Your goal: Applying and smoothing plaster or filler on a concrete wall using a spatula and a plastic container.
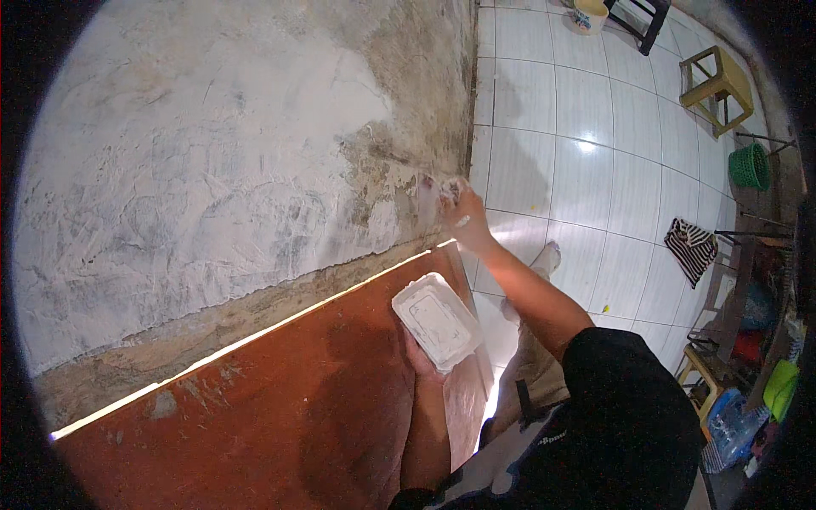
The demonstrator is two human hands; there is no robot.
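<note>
My left hand (420, 355) supports a white rectangular tub (464, 347) from beneath and along its side. White putty (433, 316) coats the tub's inside. Above it, my right hand (463, 214) is closed around a putty knife (427, 195), its blade at the wall; the handle is mostly hidden by my fingers. White smears mark that hand. The wall (212, 161) carries rough white putty over much of its face, while a bare grey-brown patch (408, 93) shows near the blade.
A reddish-brown board (255, 399) stands below the wall, with a bright gap along its edge. White floor tiles (586, 195) spread to the right. Beyond are a yellowish stool (722, 89), a green basket (749, 166), a striped cloth (690, 251) and a bucket (589, 15).
</note>
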